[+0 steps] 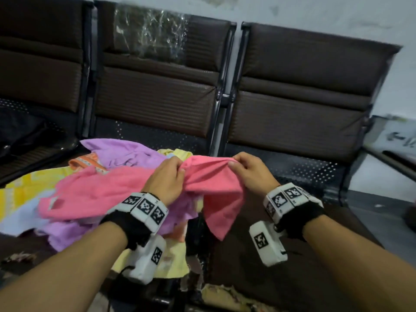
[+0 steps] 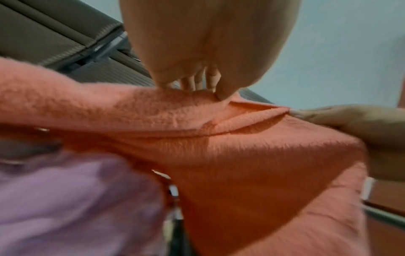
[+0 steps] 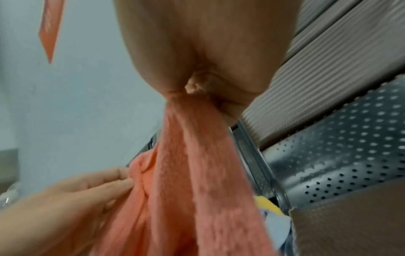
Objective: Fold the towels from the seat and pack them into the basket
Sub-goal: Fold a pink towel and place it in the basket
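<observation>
Mid-frame, the left hand (image 1: 167, 176) and right hand (image 1: 249, 171) each pinch the pink towel's (image 1: 209, 179) bunched top edge; its right part hangs wrinkled at lower centre.

Heaped across the middle seat (image 1: 157, 136) and out to the left: purple towel (image 1: 121, 152), yellow towels (image 1: 27, 188), orange patterned cloth (image 1: 85, 162), leaving little bare surface there. Draped over that heap and stretched to the right, a pink towel (image 1: 96, 190), gripped at its far edge by left hand (image 1: 166, 179) and right hand (image 1: 249, 172), blocking a straight reach down into the pile. Open room on the right seat (image 1: 299, 170), its perforated pan bare behind the right hand. Closed off at the far side by the backrests (image 1: 299, 122). On the far left seat, a dark bag (image 1: 20, 134).
</observation>
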### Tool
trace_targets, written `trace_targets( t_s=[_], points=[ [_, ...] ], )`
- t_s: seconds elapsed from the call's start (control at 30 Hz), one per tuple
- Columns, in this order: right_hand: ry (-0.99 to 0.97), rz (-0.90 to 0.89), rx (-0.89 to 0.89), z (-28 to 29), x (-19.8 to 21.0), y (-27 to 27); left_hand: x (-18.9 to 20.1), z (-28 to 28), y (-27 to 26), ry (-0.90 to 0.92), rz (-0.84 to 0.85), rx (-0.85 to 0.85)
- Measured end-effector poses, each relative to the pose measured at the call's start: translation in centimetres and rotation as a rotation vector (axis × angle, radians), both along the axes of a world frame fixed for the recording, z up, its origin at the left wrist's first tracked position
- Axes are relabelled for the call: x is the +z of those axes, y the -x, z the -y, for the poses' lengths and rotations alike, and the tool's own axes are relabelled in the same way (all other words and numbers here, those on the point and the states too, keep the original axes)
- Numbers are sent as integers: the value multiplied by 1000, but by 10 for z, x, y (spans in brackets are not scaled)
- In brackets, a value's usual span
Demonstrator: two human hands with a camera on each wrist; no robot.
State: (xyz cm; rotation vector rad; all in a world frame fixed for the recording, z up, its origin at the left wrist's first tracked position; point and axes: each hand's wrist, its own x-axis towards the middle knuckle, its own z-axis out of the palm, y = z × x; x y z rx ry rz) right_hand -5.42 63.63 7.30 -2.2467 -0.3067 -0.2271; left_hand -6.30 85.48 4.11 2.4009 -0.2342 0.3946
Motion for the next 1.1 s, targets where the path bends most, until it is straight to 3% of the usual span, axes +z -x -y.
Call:
trace_targets(
  t_s=[0.1,0.23,0.3,0.4,0.5,0.57,0.67,0.8,0.93,1.1],
  points=[
    [-187,93,-83,34,21,25,23,46,11,197,12,-103],
    [-403,266,-197,71,51,55,57,96,32,520,50,-379],
    [-471,280,-202,87,58,65,62,106,36,559,52,-450],
    [-450,172,-192,103,41,71,43,114,31,468,-24,-403],
    [-312,0,-219,114,-2,71,10,115,22,217,-181,-341],
    [-105,-152,-173,123,-24,67,-6,113,18,81,-265,-330],
    [221,-283,-33,138,-38,58,-15,112,11,35,-300,-348],
    [598,-496,18,146,-52,48,-22,114,1,-39,-250,-363],
    [852,-744,131,145,-75,43,-34,114,-7,-51,-205,-339],
    [959,-707,149,138,-80,34,-37,115,-13,-2,-156,-317]
  ],
)
